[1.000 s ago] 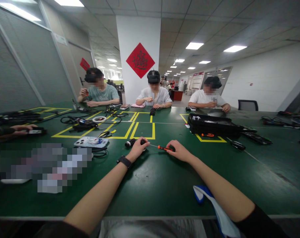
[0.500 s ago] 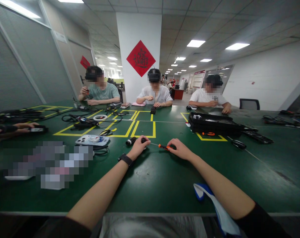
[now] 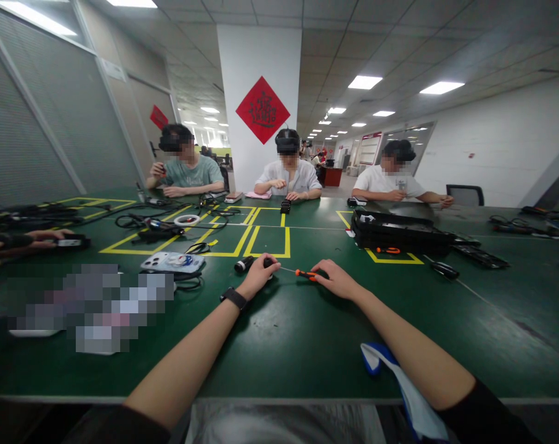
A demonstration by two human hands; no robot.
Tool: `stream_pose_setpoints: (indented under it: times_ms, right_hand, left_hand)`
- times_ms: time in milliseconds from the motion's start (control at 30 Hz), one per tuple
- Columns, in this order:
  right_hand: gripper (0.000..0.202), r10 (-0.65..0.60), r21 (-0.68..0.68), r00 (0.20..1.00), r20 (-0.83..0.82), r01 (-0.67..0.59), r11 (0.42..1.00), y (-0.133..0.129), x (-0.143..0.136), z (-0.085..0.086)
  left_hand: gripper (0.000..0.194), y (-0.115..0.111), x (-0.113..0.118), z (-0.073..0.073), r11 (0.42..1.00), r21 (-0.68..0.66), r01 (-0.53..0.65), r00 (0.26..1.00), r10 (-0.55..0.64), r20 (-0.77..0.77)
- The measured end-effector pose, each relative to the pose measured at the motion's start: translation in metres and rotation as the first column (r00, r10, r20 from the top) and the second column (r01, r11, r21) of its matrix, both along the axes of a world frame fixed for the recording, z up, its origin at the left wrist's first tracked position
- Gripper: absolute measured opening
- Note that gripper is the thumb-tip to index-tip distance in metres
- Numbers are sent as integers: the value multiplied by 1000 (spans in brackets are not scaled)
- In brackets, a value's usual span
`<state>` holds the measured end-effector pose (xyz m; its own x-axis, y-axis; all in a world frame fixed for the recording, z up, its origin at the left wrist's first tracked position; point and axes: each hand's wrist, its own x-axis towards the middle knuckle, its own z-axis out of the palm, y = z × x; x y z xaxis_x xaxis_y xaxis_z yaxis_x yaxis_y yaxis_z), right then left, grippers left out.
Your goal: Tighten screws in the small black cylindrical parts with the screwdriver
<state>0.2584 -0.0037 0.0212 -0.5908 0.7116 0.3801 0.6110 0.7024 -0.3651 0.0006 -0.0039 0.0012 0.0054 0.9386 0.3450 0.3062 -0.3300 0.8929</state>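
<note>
From where I stand, a black, watch-like band (image 3: pixel 234 298) circles the wrist of the left hand (image 3: pixel 259 275); dark sleeves (image 3: pixel 485 407) end near the elbows, leaving both forearms (image 3: pixel 411 339) bare

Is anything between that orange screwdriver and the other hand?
Nothing visible: the screwdriver in the right hand points its shaft toward the left hand, which partly hides a dark piece. Contact is unclear.

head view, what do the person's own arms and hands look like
The left hand and right hand are bare, without gloves. A black band, perhaps a watch, circles the left wrist; none shows on the right. Dark sleeves end near the elbows, with no visible markings.
</note>
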Motion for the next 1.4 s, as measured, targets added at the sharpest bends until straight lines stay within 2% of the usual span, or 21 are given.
stream_pose_setpoints:
  times_ms: [367, 633, 933, 1233, 1400]
  right_hand:
    - [28, -23, -7, 1000, -16, 23, 1000, 1, 1, -2]
    - [19, -6, -9, 1000, -14, 6, 1000, 1, 2, 0]
    - [30, -38, -26, 999, -20, 38, 999, 1, 2, -3]
    - [20, -36, -33, 999, -23, 35, 999, -1, 1, -1]
    - [27, -51, -40, 998, -38, 49, 998, -2, 1, -2]
  left_hand:
    - [27, -1, 0, 2, 1000, -2, 1, 1000, -1, -10]
    - [27, -3, 1, 4, 1000, -21, -7, 1000, 7, -3]
    - [27, -4, 1, 5, 1000, -20, -8, 1000, 8, -4]
    - [28, -3, 2, 3, 999, -21, -28, 1000, 28, 1]
    - [29, -4, 1, 3, 1000, -8, -6, 1000, 6, -8]
